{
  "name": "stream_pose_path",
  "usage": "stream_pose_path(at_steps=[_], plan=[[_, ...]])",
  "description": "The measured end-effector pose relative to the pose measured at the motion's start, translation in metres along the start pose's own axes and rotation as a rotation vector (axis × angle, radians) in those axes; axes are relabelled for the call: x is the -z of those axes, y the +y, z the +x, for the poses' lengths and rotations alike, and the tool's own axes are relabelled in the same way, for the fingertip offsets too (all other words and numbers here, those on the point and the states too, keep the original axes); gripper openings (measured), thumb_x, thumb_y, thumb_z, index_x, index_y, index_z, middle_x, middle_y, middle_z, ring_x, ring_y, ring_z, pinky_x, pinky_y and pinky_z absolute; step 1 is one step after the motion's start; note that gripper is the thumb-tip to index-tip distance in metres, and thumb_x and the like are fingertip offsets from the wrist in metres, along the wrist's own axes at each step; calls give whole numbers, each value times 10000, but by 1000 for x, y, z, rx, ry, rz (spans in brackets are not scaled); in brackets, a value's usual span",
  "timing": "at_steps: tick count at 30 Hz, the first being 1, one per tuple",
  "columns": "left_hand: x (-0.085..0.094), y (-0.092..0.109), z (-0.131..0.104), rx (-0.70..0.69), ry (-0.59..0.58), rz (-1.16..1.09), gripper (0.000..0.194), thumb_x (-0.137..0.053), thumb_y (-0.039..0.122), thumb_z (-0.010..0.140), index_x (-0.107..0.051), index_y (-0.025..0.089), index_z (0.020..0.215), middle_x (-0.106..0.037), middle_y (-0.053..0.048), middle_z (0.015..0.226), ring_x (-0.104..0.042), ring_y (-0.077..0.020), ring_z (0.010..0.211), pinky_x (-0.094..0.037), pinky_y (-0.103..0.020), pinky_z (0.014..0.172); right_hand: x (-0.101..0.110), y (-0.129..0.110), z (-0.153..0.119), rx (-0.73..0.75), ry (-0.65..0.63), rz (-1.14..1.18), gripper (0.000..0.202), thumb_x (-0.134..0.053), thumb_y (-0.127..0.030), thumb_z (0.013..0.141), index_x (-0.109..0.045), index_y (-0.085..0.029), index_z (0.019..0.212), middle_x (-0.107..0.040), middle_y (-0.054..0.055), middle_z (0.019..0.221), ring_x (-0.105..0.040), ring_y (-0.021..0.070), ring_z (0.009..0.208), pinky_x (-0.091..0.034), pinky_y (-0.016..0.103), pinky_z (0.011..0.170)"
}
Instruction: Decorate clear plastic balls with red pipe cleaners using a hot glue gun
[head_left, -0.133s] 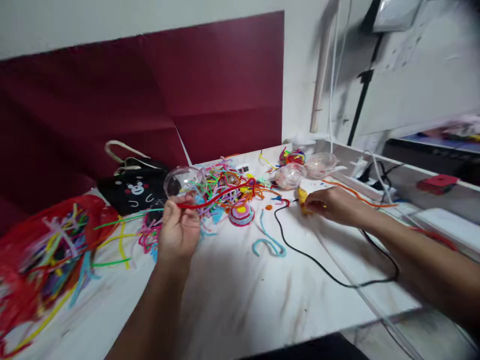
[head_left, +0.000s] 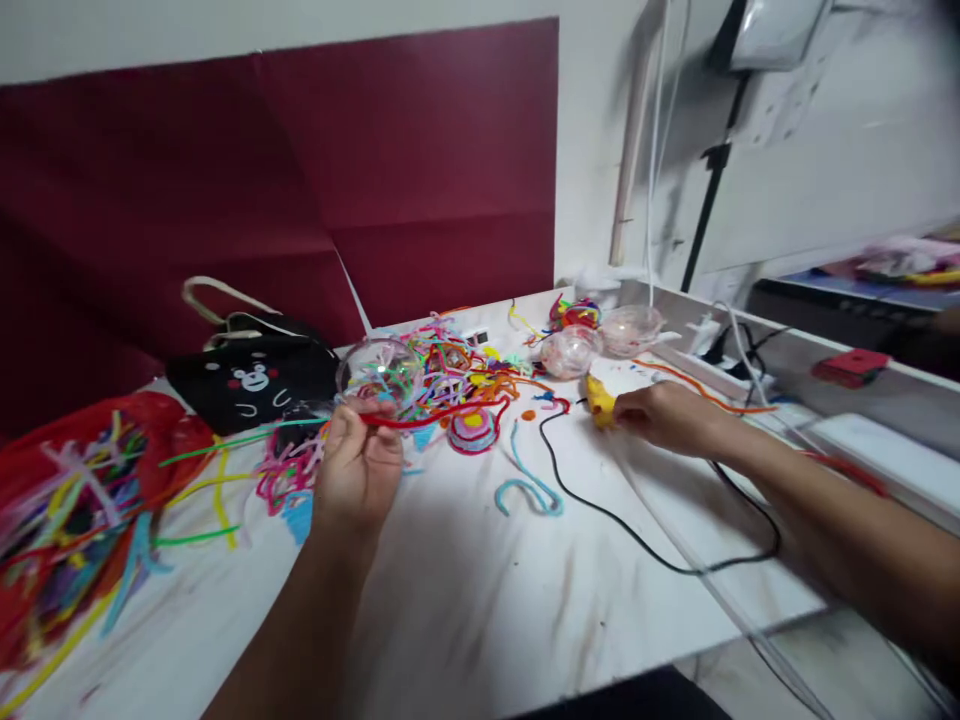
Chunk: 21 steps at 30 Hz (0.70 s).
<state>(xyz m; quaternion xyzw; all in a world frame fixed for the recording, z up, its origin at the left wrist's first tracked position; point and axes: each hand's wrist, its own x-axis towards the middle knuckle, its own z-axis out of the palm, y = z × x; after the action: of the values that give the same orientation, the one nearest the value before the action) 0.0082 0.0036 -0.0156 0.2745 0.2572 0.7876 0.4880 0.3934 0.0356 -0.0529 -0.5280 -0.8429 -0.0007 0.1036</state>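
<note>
My left hand (head_left: 358, 460) is closed around one end of a red pipe cleaner (head_left: 427, 418), which stretches right and bends near its far end. A clear plastic dome (head_left: 381, 372) sits just above the same fingers and seems held by them too. At the right, my right hand (head_left: 660, 412) grips a yellow hot glue gun (head_left: 600, 402) resting low over the table; its handle is mostly hidden by the fingers. Behind the red strand lies a round coiled piece (head_left: 474, 430) in pink, blue and yellow. A curled light-blue pipe cleaner (head_left: 534, 495) lies in front.
Tangled pipe cleaners (head_left: 450, 365) spread across the table's back. A red bag (head_left: 161, 425) of more strands and a black bag (head_left: 247, 375) stand left. Clear domes (head_left: 571, 352) sit behind the glue gun. A black cord (head_left: 630, 530) loops across the right side.
The view has turned slightly right. My left hand, with the dome and red pipe cleaner, has shifted a little right over the table; the strand's far end hangs lower. The right hand stays on the glue gun.
</note>
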Motion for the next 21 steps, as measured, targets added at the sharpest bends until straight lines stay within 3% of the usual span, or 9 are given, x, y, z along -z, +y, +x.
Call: stream_pose_path(at_steps=[8,12,15,18,21], plan=[[7,-9,-3,48,-64,31,221,-703,231,986,-700,199,768,-719,17,772,-752,-87,773,-553,-72,589,4,-4,-6,-1,-85,47,315,-550,-87,890,-809,-235,990,-837,57,999,-771,231,889,-513,302,775],[6,-13,-3,68,-32,56,252,-669,202,1004,-697,189,754,-725,8,759,-749,-87,745,-545,-69,564,6,-13,5,-260,-98,-52,311,-551,-256,979,-745,-191,1213,-808,110,1137,-757,263,967,-502,324,768],[3,-15,-6,94,-1,67,284,-628,172,1021,-688,190,744,-729,11,747,-746,-83,731,-540,-64,552,1,-20,18,-358,-122,-98,476,-591,-459,986,-665,-148,1339,-758,177,1266,-729,323,1077,-502,357,786],[-1,-15,-9,131,21,62,306,-583,150,1037,-682,192,751,-730,11,734,-749,-82,726,-536,-61,544,-5,-20,30,-410,-115,-122,548,-580,-564,978,-684,-102,1254,-738,250,1250,-691,395,1135,-496,394,777],[-3,-14,-11,149,44,72,354,-507,131,1064,-675,182,756,-731,-2,728,-749,-82,712,-536,-67,544,-6,-10,39,-411,-126,-111,475,-545,-539,1001,-739,-109,1057,-752,249,1148,-700,376,1057,-487,383,748]])
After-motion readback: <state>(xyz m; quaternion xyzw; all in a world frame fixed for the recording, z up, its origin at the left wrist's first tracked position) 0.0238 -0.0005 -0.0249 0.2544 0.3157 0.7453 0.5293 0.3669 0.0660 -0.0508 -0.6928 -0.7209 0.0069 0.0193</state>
